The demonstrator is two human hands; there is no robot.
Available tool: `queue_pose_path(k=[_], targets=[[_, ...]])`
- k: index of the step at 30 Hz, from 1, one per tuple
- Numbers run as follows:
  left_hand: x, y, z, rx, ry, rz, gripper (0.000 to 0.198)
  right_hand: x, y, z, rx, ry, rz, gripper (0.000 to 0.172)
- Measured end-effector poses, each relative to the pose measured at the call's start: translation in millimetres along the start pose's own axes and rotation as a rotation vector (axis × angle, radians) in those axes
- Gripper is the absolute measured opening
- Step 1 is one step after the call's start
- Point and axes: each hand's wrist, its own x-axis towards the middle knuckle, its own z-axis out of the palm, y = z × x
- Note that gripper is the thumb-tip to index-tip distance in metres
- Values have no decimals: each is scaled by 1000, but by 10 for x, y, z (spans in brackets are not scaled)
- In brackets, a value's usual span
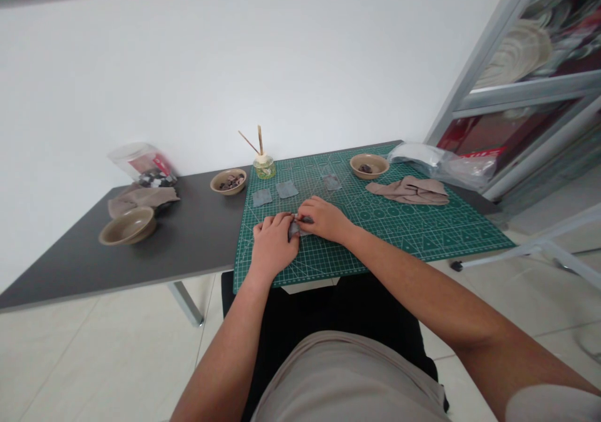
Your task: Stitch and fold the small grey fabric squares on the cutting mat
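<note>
Both my hands meet low over the green cutting mat (399,228). The fingers of my left hand (273,245) are bent and closed on a small greyish, see-through wrapper (294,228). My right hand (325,220) pinches the same wrapper from the other side, where a small dark piece (307,220) shows by its fingers. The fingers hide most of the wrapper. Beyond my hands lie three similar flat square sheets: a left sheet (261,198), a middle sheet (287,190) and a right sheet (332,182).
A bowl of brownish pieces (229,191) stands left of the mat. Another bowl (377,170) holds a few dark pieces, beside a brown cloth (410,191). A reed diffuser (265,166) is near the wall. Far left are a tan bowl (126,226) and clear packaging (136,159).
</note>
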Motion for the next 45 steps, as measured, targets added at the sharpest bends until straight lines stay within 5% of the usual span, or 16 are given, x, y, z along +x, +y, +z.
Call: queue_pose_path(k=[4, 10, 16, 23, 30, 38, 45], targets=[[-1, 1, -3, -3, -6, -2, 36, -21, -9, -14, -56, 31, 55, 13], [2, -4, -1, 0, -9, -1, 35, -24, 11, 5, 31, -14, -122, 11], [3, -10, 2, -27, 2, -3, 37, -25, -12, -3, -41, 54, 26, 13], [4, -16, 7, -26, 5, -4, 38, -23, -28, -37, 50, -11, -134, 14], [5, -9, -6, -32, 0, -13, 40, -23, -23, -9, -60, 49, 59, 11], [4, -19, 7, -38, 17, 6, 38, -16, -4, -23, 0, -28, -83, 10], [2, -17, 3, -46, 18, 3, 39, -25, -17, -21, -73, 31, 73, 10]])
